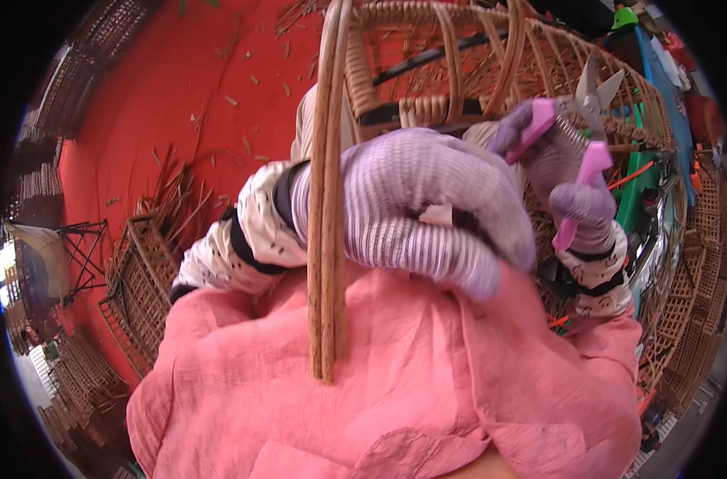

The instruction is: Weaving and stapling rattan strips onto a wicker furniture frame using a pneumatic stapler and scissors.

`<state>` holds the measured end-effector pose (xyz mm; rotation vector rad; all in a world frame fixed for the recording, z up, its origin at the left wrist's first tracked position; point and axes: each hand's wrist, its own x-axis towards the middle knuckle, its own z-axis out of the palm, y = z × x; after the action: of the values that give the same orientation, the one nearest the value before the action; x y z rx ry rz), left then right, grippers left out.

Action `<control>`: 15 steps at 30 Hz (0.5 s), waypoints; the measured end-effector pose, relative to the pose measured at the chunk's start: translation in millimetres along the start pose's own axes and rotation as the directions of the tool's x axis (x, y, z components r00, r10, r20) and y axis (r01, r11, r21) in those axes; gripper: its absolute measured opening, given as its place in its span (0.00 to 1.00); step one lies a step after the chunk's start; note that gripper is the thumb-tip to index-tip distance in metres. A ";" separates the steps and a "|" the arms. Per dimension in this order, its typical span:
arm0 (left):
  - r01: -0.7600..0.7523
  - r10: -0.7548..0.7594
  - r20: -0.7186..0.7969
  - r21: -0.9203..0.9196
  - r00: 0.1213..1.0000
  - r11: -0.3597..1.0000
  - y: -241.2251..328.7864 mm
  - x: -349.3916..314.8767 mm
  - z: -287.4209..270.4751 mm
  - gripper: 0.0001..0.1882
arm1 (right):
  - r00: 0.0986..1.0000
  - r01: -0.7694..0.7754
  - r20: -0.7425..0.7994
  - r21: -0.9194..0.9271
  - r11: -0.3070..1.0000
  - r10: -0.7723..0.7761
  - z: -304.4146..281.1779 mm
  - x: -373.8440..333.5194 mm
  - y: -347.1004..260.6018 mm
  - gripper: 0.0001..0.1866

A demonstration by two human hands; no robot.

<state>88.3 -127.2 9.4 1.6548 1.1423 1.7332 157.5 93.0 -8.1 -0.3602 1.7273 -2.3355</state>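
My left hand (pixel 427 191), in a purple-and-white striped knit glove, is in the middle above my lap. Its fingers and thumb curl toward each other, and a small pale scrap (pixel 437 214) shows in the gap between them. What the palm covers is hidden. Upright in front of my left wrist stands a bundle of rattan canes (pixel 326 199), its cut ends low. At the right, my gloved right hand (pixel 585 209) grips pruning shears (pixel 593 164) with pink handles. Their metal blades point up, spread apart. Beyond both hands lies a rattan basket frame (pixel 363 72) with wrapped edges.
Cane offcuts (pixel 231 101) are scattered on the red floor covering (pixel 156 104). Woven rattan pieces (pixel 140 275) lean at the left by a folding stand (pixel 84 255). Stacked wicker work lines both sides. Green and blue items (pixel 652 72) stand at the right edge.
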 end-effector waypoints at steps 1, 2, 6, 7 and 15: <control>-0.073 0.072 0.023 0.012 0.997 0.997 0.2 0.7 -2.3 0.14 | 0.999 -0.029 -0.029 0.000 1.000 0.029 -1.1 -1.7 -3.2 0.39; 0.038 0.010 -0.207 0.230 0.978 0.972 3.3 -0.9 -4.9 0.12 | 1.000 -0.002 -0.019 -0.072 0.997 0.001 -1.7 -2.4 -4.8 0.38; 0.294 0.138 -0.407 0.819 0.903 0.492 8.6 -1.1 -39.4 0.15 | 0.991 -0.026 -0.127 -0.474 0.880 -0.039 -4.7 -14.1 -30.0 0.38; 0.327 0.119 -0.376 0.895 0.919 0.303 8.7 -1.7 -46.4 0.17 | 0.986 -0.011 -0.106 -0.812 0.583 -0.129 -5.8 -16.8 -37.8 0.36; 0.403 -0.270 -0.317 0.832 0.909 0.381 -18.5 14.2 -56.0 0.21 | 0.999 0.012 0.022 -0.955 -0.296 -0.033 -2.6 -8.0 -47.6 0.25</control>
<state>28.2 -119.1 6.7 1.5838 2.5721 0.9446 163.0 111.6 36.2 -0.5353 3.2045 -0.0048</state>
